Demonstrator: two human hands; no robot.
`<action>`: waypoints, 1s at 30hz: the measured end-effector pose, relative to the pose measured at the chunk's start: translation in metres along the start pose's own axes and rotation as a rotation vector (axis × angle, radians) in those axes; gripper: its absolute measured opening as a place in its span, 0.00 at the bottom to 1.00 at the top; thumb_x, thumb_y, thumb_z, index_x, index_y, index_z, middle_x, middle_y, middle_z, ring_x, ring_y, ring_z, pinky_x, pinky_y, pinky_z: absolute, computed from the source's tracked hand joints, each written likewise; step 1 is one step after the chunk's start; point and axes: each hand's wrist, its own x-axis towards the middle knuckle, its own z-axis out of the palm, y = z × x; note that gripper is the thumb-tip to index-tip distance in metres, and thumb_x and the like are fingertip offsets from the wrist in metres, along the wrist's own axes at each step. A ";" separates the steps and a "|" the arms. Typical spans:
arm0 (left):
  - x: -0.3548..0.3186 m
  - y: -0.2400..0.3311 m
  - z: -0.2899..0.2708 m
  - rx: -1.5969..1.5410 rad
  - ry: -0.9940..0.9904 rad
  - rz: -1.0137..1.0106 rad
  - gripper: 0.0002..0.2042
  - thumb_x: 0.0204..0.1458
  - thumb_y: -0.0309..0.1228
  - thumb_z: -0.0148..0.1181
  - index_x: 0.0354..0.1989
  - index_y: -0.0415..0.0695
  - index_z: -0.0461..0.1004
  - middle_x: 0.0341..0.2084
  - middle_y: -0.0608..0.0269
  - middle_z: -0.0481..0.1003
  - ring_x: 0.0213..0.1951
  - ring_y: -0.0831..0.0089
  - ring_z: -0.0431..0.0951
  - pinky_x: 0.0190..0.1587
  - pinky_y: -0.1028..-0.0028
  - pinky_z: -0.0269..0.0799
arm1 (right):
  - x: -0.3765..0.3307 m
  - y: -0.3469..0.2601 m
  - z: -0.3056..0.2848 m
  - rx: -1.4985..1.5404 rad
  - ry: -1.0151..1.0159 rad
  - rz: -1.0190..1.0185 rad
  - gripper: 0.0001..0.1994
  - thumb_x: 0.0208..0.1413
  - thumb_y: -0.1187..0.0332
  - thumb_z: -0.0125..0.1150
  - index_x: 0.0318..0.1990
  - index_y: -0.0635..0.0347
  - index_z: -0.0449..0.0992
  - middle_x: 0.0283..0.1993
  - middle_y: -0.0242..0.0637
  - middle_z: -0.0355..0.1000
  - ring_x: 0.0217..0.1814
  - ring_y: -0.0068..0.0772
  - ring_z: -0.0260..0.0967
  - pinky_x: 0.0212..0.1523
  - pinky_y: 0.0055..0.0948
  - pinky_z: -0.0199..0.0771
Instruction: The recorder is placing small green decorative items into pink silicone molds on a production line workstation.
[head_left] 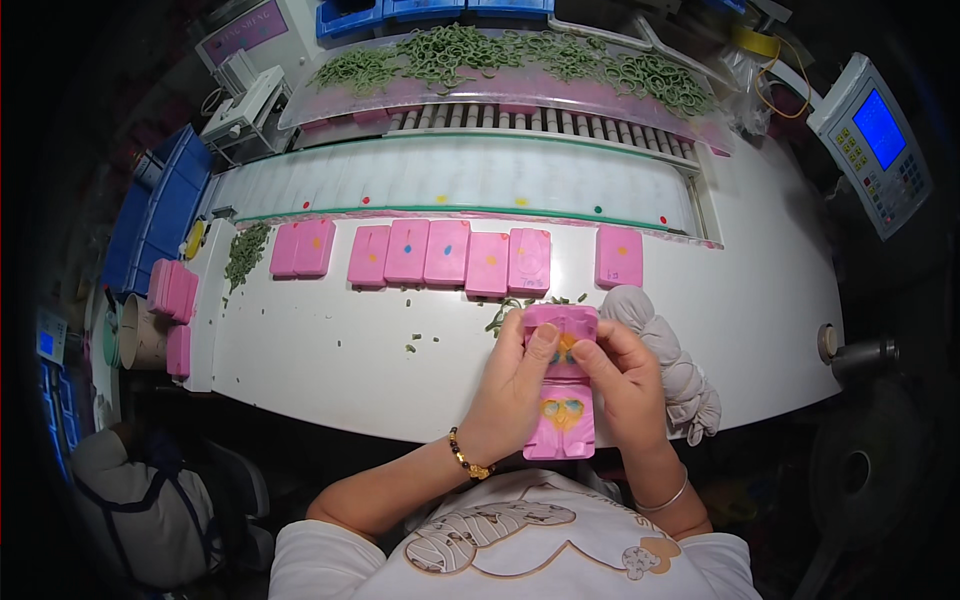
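Note:
Between my two hands, near the table's front edge, is a pink rubber mold (576, 440). It is folded open, one half above the other, with yellow and bluish marks on its inner faces. My left hand (508, 388) grips the mold's left side, thumb on the upper half. On the opposite side my right hand (628, 382) holds it, its thumb also pressing the upper half. My fingers hide part of the mold. Just behind my left hand lie a few thin green wax pieces (497, 318). A grey-white cloth bundle (668, 352) rests beside my right hand.
Several closed pink molds (407, 250) line the table behind my hands. Beyond runs a pale conveyor strip (450, 180) with rollers (520, 120). A clear tray (390, 95) carries green wax rings (455, 55). A control panel (875, 140) stands right, blue bins (155, 215) left.

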 end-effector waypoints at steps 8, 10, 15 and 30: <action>0.000 0.002 -0.004 -0.047 -0.006 -0.060 0.16 0.67 0.39 0.45 0.53 0.38 0.64 0.45 0.63 0.71 0.46 0.81 0.70 0.52 0.77 0.67 | 0.001 0.000 -0.001 0.081 -0.027 0.056 0.10 0.65 0.71 0.55 0.48 0.68 0.74 0.42 0.29 0.72 0.44 0.14 0.66 0.47 0.17 0.67; 0.000 0.003 -0.003 -0.065 -0.028 -0.085 0.15 0.67 0.37 0.46 0.53 0.38 0.64 0.44 0.63 0.71 0.46 0.81 0.70 0.51 0.77 0.67 | 0.000 0.000 -0.002 0.035 -0.010 0.034 0.09 0.65 0.71 0.55 0.47 0.68 0.74 0.41 0.28 0.71 0.44 0.14 0.66 0.47 0.18 0.67; -0.002 0.016 -0.003 0.018 -0.085 -0.040 0.13 0.62 0.30 0.54 0.50 0.36 0.65 0.38 0.64 0.72 0.41 0.81 0.71 0.45 0.77 0.70 | -0.001 0.001 -0.002 -0.021 0.052 -0.011 0.07 0.64 0.73 0.54 0.44 0.68 0.73 0.39 0.29 0.68 0.40 0.15 0.64 0.44 0.18 0.65; 0.001 0.012 -0.017 -0.136 -0.079 -0.079 0.18 0.59 0.25 0.57 0.57 0.34 0.65 0.45 0.57 0.73 0.43 0.76 0.76 0.45 0.76 0.76 | -0.008 0.008 -0.002 0.003 0.029 -0.016 0.11 0.63 0.73 0.56 0.50 0.68 0.73 0.44 0.32 0.71 0.44 0.17 0.67 0.47 0.18 0.67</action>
